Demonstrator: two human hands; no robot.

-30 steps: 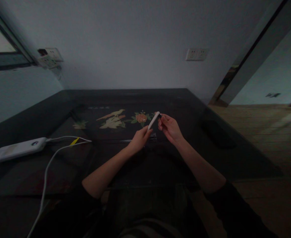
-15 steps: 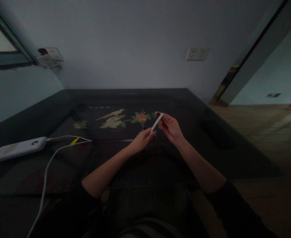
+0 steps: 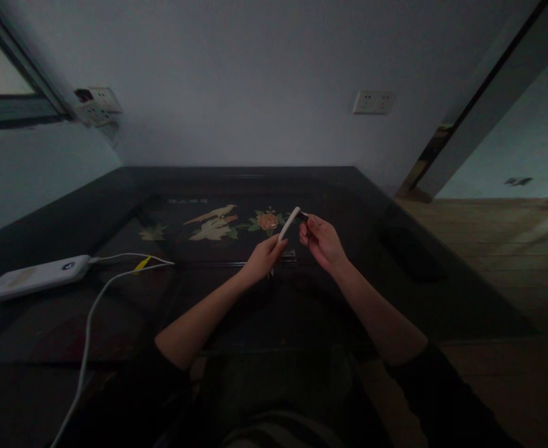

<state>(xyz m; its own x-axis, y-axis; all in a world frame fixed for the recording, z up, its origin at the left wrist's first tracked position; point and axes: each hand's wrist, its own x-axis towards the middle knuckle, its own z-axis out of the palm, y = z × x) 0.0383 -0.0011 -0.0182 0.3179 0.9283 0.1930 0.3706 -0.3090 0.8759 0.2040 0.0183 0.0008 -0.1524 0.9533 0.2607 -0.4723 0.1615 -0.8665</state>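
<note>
left hand (image 3: pixel 260 260) grips white stick (image 3: pixel 288 224) | right hand (image 3: pixel 323 241) at tip | mid-table (image 3: pixel 395 292)

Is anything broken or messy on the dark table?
Nothing looks broken or spilled. The left hand and right hand hold a slim white stick above the table. A white power bank lies left, its cable trailing off the near edge.

Smooth white plastic stick (image 3: pixel 288 224), glossy dark lacquered table (image 3: pixel 115 205), matt plastic power bank (image 3: pixel 33 277)
</note>
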